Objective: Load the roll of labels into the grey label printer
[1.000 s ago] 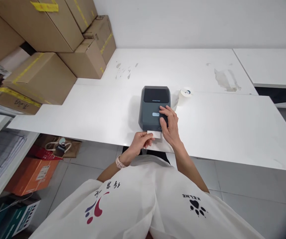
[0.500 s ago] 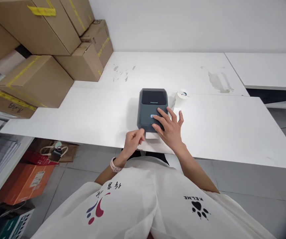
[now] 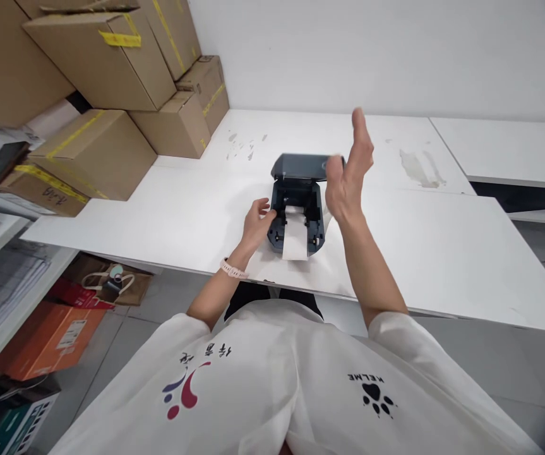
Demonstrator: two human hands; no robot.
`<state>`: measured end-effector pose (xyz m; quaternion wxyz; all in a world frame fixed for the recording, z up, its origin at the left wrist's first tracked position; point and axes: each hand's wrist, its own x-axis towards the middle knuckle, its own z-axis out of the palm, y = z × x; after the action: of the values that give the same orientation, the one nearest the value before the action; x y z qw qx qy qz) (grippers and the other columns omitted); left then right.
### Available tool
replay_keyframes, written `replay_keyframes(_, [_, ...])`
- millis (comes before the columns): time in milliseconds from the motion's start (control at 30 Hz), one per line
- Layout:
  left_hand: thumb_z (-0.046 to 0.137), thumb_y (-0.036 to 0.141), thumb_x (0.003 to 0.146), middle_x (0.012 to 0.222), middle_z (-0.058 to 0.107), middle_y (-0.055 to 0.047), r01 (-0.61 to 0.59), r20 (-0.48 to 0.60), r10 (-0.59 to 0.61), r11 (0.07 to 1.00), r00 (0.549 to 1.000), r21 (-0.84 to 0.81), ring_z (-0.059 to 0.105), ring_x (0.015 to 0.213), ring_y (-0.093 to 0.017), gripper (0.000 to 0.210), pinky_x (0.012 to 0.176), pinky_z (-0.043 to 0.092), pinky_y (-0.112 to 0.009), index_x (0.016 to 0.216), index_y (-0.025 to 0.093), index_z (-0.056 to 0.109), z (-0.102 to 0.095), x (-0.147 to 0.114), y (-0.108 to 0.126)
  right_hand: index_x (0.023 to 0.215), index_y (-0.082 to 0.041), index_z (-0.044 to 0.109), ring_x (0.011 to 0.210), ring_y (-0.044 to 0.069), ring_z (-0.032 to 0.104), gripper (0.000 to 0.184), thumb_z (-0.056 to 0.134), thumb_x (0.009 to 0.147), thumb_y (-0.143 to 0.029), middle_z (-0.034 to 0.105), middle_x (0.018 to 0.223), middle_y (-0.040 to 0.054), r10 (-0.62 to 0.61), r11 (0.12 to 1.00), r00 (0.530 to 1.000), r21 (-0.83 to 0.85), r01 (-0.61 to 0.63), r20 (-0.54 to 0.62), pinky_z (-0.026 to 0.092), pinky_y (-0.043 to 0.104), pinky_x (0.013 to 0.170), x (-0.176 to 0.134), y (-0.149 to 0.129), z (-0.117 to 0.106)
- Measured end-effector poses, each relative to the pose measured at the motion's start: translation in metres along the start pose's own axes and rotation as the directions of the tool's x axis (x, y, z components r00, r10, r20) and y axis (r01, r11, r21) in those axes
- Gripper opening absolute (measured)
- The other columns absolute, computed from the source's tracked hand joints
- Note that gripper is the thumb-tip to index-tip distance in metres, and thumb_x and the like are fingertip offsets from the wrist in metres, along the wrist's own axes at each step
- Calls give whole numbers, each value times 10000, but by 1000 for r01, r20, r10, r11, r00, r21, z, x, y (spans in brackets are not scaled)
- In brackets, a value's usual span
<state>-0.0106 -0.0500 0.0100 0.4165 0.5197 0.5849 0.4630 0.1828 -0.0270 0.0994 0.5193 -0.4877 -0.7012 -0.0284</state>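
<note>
One left hand (image 3: 256, 226) and one right hand (image 3: 350, 175) make two. There is one printer (image 3: 295, 193), with one lid (image 3: 300, 167) and one paper strip (image 3: 295, 240). One wristband (image 3: 233, 270) and one shirt (image 3: 253, 360) are worn, the shirt bearing two emblems (image 3: 372, 392). At least seven cardboard boxes (image 3: 96, 148) and one orange box (image 3: 47, 341) show.

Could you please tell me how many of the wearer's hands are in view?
2: the left hand is at the left side of the open printer; the right hand is raised, overlapping the right end of the lid. Neither is hidden.
</note>
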Motion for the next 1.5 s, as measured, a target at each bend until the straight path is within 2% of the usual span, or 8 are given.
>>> replay_keyframes(200, [680, 307, 753, 1429, 577, -155, -38, 126, -2, 950, 992, 310, 532, 1307, -369, 761, 1041, 438, -465, 1464, 194, 433, 23, 34, 11, 1599, -314, 156, 1585, 344, 121, 688, 188, 1013, -674, 224, 1670, 82, -74, 997, 995, -7, 74, -65, 204, 652, 1223, 76, 24, 15])
replay_keyframes(400, [592, 146, 725, 1360, 660, -86, -106, 168, 51, 937, 984, 334, 629, 1214, -341, 911, 1031, 467, -454, 1579, 242, 289, 23, 41, 2, 1424, -288, 477, 1440, 345, 422, 508, 284, 1030, -545, 482, 1473, 139, -99, 995, 994, -1, 99, -36, 334, 622, 1180, 46, 32, 18])
replay_keyframes(767, [566, 67, 707, 1556, 505, -131, -23, 114, 8, 991, 993, 132, 469, 1445, -308, 955, 1165, 368, -435, 1602, 187, 254, 25, 42, -12, 1445, -231, 439, 1383, 354, 451, 517, 323, 1021, -504, 489, 1447, 168, -197, 971, 975, -115, 208, 100, 374, 609, 1104, 41, 68, 36])
replay_keyframes(1000, [560, 60, 701, 1535, 531, -125, -34, 109, 19, 989, 994, 141, 518, 1403, -303, 949, 1152, 386, -446, 1594, 199, 272, 26, 44, -14, 1255, -155, 617, 1250, 336, 497, 474, 249, 1043, -363, 608, 1331, 169, -230, 846, 819, -308, 436, 526, 369, 512, 1012, 19, 106, 57])
replay_keyframes(1167, [552, 59, 703, 1521, 545, -125, -45, 114, 28, 987, 993, 153, 535, 1385, -305, 938, 1161, 378, -467, 1591, 195, 282, 26, 44, -15, 1195, -107, 678, 1174, 356, 525, 489, 264, 1035, -311, 673, 1225, 188, -113, 841, 788, -363, 400, 605, 365, 520, 983, 23, 92, 56])
replay_keyframes(1233, [555, 61, 703, 1511, 557, -112, -39, 107, 23, 988, 994, 150, 547, 1372, -303, 933, 1148, 395, -463, 1586, 212, 295, 26, 44, -15, 1235, -86, 666, 1203, 368, 531, 457, 303, 1015, -255, 655, 1283, 206, -22, 871, 720, -340, 354, 694, 373, 511, 998, 23, 75, 55])
replay_keyframes(1400, [556, 44, 674, 1445, 620, -78, -43, 84, 30, 986, 996, 159, 597, 1306, -298, 922, 1132, 419, -468, 1555, 239, 365, 26, 43, -13, 1223, -146, 694, 1071, 334, 666, 368, 538, 893, -183, 719, 1218, 174, 72, 932, 304, -172, 318, 950, 477, 397, 862, 6, 40, 67])
replay_keyframes(1500, [555, 43, 660, 1414, 644, -82, -65, 86, 52, 986, 995, 152, 598, 1306, -293, 919, 1149, 410, -471, 1545, 219, 383, 25, 44, -13, 1212, -157, 704, 975, 294, 696, 350, 600, 886, -231, 747, 1142, 150, 54, 951, 193, -109, 291, 980, 495, 349, 792, 5, 35, 65])
